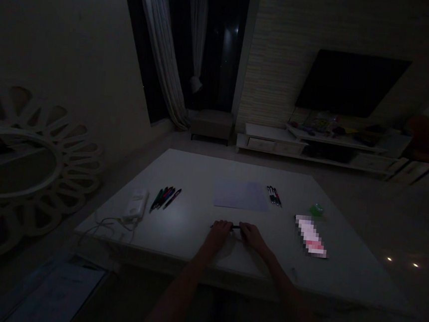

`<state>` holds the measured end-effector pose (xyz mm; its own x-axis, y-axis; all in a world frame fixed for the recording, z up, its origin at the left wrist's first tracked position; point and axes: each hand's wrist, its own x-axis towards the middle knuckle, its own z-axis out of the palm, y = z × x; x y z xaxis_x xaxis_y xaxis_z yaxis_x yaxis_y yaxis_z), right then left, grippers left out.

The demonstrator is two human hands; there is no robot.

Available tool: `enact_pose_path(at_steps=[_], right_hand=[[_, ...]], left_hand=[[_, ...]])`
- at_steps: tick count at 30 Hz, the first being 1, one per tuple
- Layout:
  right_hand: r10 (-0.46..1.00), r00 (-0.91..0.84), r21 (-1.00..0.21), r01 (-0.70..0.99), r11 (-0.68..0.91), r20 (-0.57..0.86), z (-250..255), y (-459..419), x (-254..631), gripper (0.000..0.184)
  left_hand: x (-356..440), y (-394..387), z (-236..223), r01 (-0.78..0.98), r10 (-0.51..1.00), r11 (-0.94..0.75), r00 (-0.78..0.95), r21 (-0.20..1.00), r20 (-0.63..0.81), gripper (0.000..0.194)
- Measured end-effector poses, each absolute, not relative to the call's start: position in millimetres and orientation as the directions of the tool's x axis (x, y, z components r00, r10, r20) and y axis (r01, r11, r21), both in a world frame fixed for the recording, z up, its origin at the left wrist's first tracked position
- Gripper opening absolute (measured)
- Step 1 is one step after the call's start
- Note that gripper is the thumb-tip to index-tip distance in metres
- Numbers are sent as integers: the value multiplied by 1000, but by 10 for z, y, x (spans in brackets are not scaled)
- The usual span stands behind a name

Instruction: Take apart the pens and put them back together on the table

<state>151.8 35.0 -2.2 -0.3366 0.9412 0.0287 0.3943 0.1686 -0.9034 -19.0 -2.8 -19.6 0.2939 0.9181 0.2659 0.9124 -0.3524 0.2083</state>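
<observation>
Black pen spans both hands, any print unreadable.

The left grip and the right grip are both bare human hands, rounded over the knuckles, the nails too small and dim to make out. Bare wrists run into bare forearms, slender near the hands and thicker toward the elbows. Beyond the near edge of the tabletop, shadow blurs the outline of the arms; whether sleeves begin there is too dark to tell.
</observation>
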Motion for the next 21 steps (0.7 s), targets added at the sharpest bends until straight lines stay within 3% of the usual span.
enact_pose_path(at_steps=[6, 21], right_hand=[[928, -371, -897, 404, 179, 18, -37, 375, 1527, 48], [963, -268, -921, 366, 136, 35, -29, 251, 1451, 54]], left_hand=[[-198, -49, -165, 910, 918, -355, 295, 214, 266, 17], [-204, -64, -150, 907, 916, -363, 306, 214, 258, 17]])
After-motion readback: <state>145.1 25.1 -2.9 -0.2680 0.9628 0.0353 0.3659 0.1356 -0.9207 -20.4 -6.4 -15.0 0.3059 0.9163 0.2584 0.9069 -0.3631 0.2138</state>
